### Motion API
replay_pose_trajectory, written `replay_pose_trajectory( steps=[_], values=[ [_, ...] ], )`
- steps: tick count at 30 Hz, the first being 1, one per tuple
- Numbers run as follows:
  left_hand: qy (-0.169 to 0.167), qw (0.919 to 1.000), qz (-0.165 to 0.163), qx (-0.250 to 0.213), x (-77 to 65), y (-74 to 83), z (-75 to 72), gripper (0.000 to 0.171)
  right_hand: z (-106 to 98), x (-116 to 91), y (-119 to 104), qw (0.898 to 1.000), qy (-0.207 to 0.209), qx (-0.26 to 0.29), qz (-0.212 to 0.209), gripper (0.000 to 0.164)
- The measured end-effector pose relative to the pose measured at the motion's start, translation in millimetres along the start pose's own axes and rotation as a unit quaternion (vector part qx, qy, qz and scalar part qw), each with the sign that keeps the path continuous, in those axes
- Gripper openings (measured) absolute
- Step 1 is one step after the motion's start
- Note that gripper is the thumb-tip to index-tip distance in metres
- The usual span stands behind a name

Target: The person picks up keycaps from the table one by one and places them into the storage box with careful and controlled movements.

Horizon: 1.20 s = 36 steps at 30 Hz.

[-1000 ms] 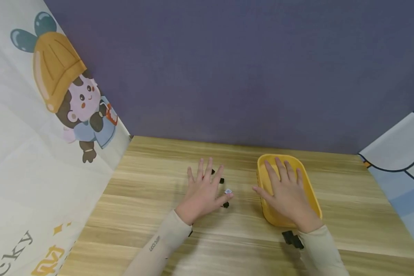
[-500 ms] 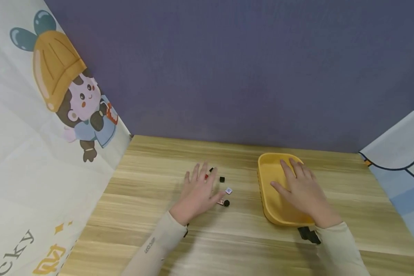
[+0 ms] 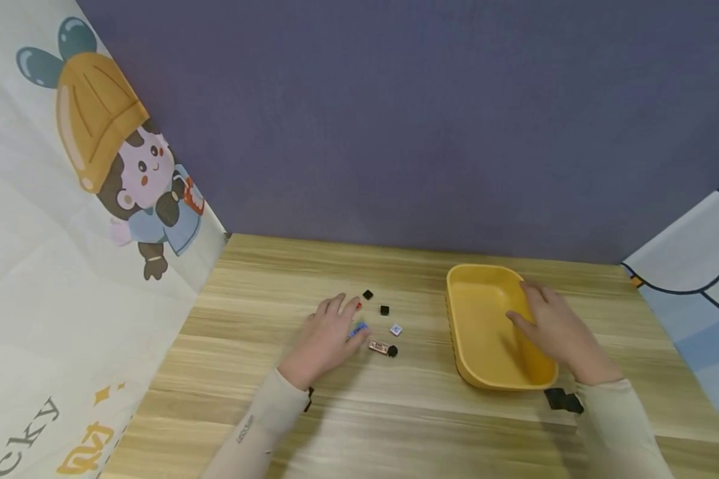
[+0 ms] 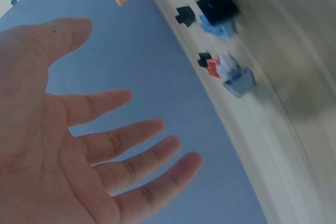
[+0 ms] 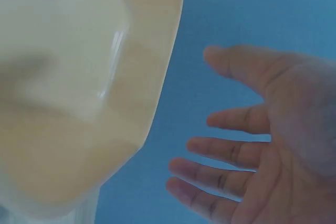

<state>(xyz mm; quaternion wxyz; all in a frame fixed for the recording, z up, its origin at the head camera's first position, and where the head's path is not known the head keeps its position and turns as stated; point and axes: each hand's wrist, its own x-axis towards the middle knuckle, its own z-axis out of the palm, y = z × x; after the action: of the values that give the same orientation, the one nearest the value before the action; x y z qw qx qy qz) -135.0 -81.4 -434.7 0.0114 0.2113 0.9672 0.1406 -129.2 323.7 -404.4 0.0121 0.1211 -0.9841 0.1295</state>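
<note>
Held left hand [image 3: 322, 338], with fingers apart, above the table [image 3: 263, 279] near a blue block [image 3: 358, 329], red block [image 3: 358, 305], white block [image 3: 396, 330] and bar [image 3: 378, 346]. Held right hand [image 3: 560, 332], likewise with fingers apart, over the right side of the yellow tray [image 3: 485, 319].

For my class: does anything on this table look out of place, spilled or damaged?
Nothing clearly stands out, and no spill shows. The yellow plastic bin sits upright near the right hand. The small pieces lie loose near the left hand, outside the bin, but are too small to check for damage.
</note>
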Motion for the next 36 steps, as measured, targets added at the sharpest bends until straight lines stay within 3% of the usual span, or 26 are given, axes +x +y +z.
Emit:
replay_pose_trajectory(
  steps=[6,16,23,36],
  values=[
    [-0.016,0.9997,-0.018,-0.007,-3.8,-15.6,5.9,0.066,4.7,1.0,16.7,0.999,-0.011,0.007,0.031,0.054],
    [-0.005,0.9994,-0.023,-0.027,-6.2,-36.7,14.1,0.060,15.4,0.6,32.7,0.999,0.016,0.008,0.032,0.032],
    [0.020,0.9994,-0.001,-0.027,-1.0,-46.3,23.8,0.044,18.5,1.9,33.4,0.999,0.024,0.002,0.025,0.023],
    [0.022,0.9980,0.041,-0.044,9.1,-57.1,30.1,0.035,19.3,5.6,28.0,0.999,0.041,0.011,0.022,0.023]
  ],
)
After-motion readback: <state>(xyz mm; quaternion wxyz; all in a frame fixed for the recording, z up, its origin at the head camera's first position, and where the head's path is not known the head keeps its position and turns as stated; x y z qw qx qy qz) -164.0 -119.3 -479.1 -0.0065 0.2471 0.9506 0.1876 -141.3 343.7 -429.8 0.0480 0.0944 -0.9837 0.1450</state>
